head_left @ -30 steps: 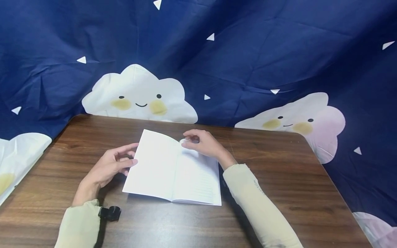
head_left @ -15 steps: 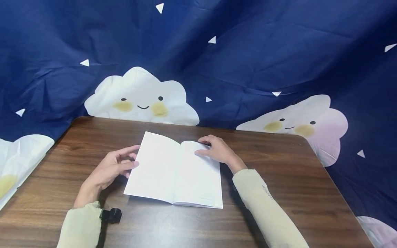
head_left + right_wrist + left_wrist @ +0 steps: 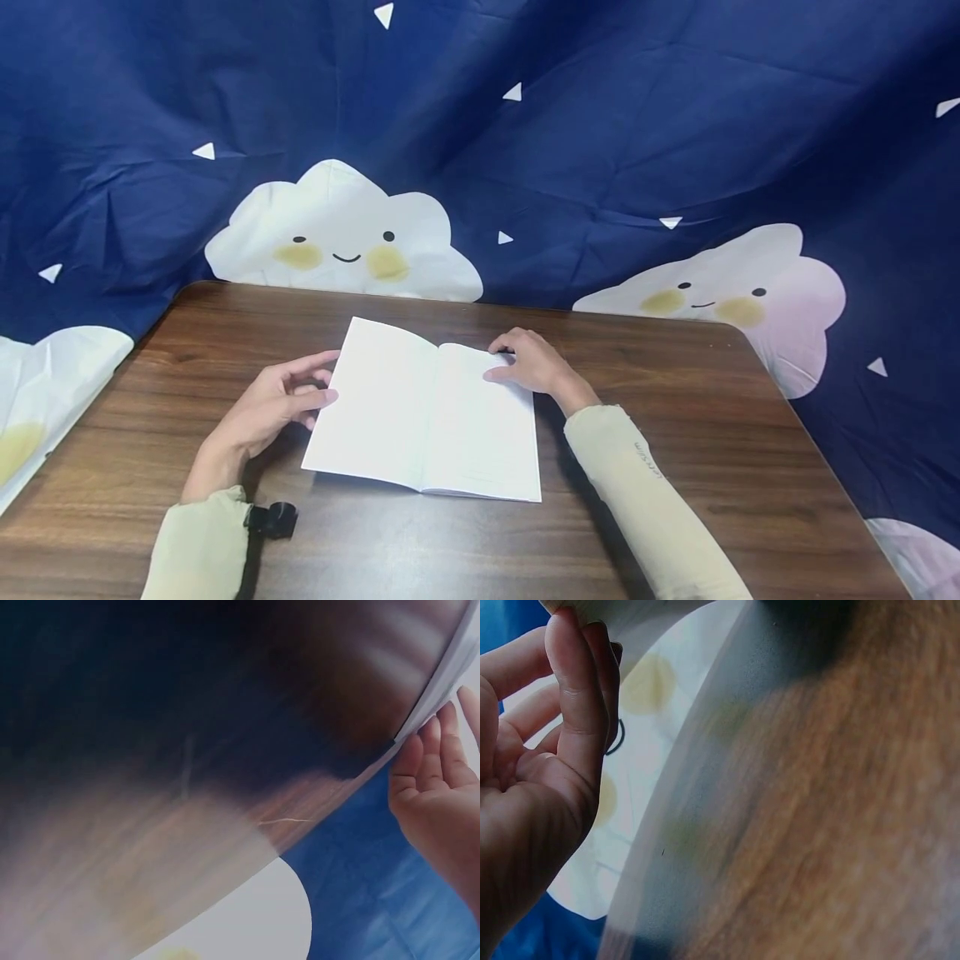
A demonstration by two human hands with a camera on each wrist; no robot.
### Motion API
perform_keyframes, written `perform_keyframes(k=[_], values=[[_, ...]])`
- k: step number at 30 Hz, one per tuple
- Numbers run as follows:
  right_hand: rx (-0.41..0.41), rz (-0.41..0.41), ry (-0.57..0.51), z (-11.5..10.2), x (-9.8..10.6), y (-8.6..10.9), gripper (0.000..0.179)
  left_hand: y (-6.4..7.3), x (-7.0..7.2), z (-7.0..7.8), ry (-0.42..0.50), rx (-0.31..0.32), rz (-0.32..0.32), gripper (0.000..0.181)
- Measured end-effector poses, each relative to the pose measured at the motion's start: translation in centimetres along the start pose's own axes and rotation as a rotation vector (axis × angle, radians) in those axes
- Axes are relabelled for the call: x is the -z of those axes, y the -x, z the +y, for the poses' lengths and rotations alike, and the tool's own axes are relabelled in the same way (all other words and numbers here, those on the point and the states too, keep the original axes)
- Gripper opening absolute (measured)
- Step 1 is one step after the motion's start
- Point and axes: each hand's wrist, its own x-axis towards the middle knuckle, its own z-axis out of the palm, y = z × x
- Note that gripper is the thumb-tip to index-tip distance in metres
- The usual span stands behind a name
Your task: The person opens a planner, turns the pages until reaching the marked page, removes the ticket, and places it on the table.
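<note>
An open notebook (image 3: 382, 408) with white pages lies in the middle of the head view, its left half raised off the table. At its left edge my left hand (image 3: 266, 408) grips the notebook, thumb on the page and fingers behind. My right hand (image 3: 532, 363) holds the upper right edge, the thumb over the right page. The left wrist view shows the left hand (image 3: 555, 742) with bent fingers against a corner of the notebook at the top. In the right wrist view, the fingers of the right hand (image 3: 442, 780) touch the notebook's edge (image 3: 435, 686).
The notebook is on a brown wood-grain table (image 3: 660, 433) with rounded far corners. Behind the table hangs a dark blue curtain (image 3: 585, 150) printed with white clouds and triangles. A black strap with a small device (image 3: 273, 520) sits at the left sleeve.
My right hand has moved right from near the spine to the notebook's upper right edge, and a lifted page now lies over on the right side. The left hand keeps its hold.
</note>
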Motion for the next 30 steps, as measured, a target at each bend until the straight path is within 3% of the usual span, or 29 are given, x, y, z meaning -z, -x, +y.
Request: perform_keyframes(k=[7,16,30], values=[[-0.014,0.010,-0.028,0.2,-0.2,-0.8,0.044,0.0,0.0,0.1,-0.006,-0.004,-0.002,0.063],[0.008,0.046,-0.114,0.2,0.0,-2.2,0.012,0.2,0.1,0.0,-0.014,-0.002,0.016,0.063],[-0.030,0.150,-0.164,0.4,0.1,-1.8,0.006,-0.1,-0.1,0.0,-0.004,-0.007,-0.004,0.063]])
